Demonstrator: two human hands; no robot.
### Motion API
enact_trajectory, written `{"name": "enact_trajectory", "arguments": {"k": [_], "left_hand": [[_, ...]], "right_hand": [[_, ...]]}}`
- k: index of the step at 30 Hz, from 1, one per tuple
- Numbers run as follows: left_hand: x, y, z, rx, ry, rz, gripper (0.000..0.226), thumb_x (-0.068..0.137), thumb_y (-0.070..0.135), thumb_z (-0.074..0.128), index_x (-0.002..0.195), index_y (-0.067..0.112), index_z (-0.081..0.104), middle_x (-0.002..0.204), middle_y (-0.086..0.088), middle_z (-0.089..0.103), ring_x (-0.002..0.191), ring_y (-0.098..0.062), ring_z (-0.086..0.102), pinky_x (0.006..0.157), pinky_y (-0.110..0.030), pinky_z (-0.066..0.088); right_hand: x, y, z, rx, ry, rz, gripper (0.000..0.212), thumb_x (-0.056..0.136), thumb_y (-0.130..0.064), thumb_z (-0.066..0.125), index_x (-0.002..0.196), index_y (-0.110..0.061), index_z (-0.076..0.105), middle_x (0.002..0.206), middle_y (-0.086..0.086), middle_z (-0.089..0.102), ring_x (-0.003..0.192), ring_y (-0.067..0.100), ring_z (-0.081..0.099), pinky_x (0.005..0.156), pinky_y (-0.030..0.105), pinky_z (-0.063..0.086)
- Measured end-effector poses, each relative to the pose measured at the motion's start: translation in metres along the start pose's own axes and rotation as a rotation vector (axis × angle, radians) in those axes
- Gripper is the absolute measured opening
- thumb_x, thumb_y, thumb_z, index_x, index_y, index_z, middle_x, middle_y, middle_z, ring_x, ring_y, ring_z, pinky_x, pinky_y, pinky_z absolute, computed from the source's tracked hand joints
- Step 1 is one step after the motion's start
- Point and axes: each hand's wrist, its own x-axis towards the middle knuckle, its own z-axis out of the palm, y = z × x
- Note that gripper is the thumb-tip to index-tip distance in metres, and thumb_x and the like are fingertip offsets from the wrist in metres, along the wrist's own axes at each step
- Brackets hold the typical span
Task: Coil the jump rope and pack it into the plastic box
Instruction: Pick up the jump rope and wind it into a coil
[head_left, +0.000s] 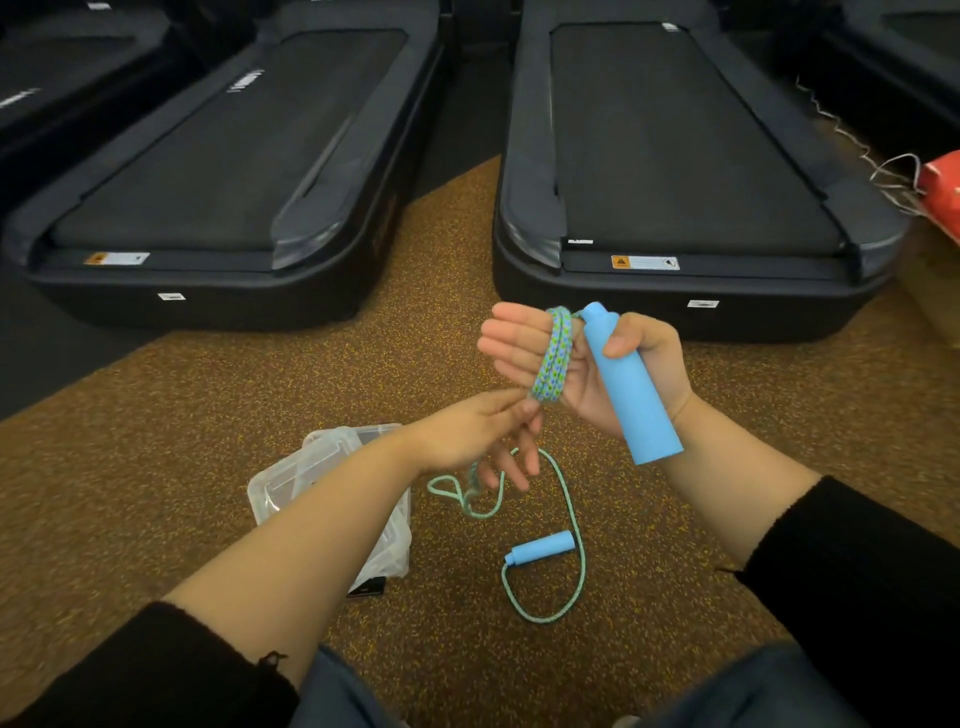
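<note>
Right hand (587, 364) is raised, palm facing the camera, thumb clamping a blue handle (626, 384) against the palm. Handle is a smooth matte cylinder with a narrower rounded cap on top, tilted so its lower end sticks out past the heel of the hand. Rope (555, 356) leaves the cap and wraps across the four fingers in a few tight turns, lying side by side. It's a braided cord, pale green with blue flecks.

Left hand (483, 436) sits just below the wrapped fingers, thumb and forefinger pinched on the rope where it comes off the turns; the other fingers hang loose, pointing down. Both forearms are bare, black sleeves pushed back.

From the left hand the slack drops to the floor (649, 545): a small tangle of loops under the hand, then one long bend that curves down and back up into the second handle (543, 545). That one lies flat on the floor, same blue, cap end to the left.

Box (332, 467) is clear plastic, on the floor left of the slack, mostly hidden behind the left forearm. Can't tell what's inside, or whether a lid is on.

Floor is brown speckled rubber. Two black treadmills (675, 156) behind.
</note>
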Motion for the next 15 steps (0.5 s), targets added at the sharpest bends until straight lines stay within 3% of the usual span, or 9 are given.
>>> {"name": "enact_trajectory", "arguments": {"k": [6,15], "left_hand": [[0.002,0.009,0.013,0.069,-0.047,-0.040,0.026,0.101,0.029,0.026,0.084,0.020,0.044,0.072,-0.004,0.064,0.050,-0.009,0.064,0.038,-0.021,0.042],[-0.011,0.025,0.005,0.418,-0.011,-0.083,0.026,0.098,0.032,0.036,0.084,0.017,0.051,0.072,-0.002,0.063,0.059,-0.023,0.065,0.044,-0.022,0.044]], "right_hand": [[0.004,-0.004,-0.009,-0.012,0.000,-0.086,0.092,0.056,-0.012,0.058,0.140,0.008,0.029,0.145,0.027,0.035,0.136,0.037,0.033,0.114,0.042,0.025],[0.005,-0.003,-0.021,-0.113,0.115,-0.065,0.097,0.046,-0.015,0.067,0.136,0.007,0.038,0.139,0.026,0.045,0.129,0.036,0.045,0.109,0.040,0.033]]}}
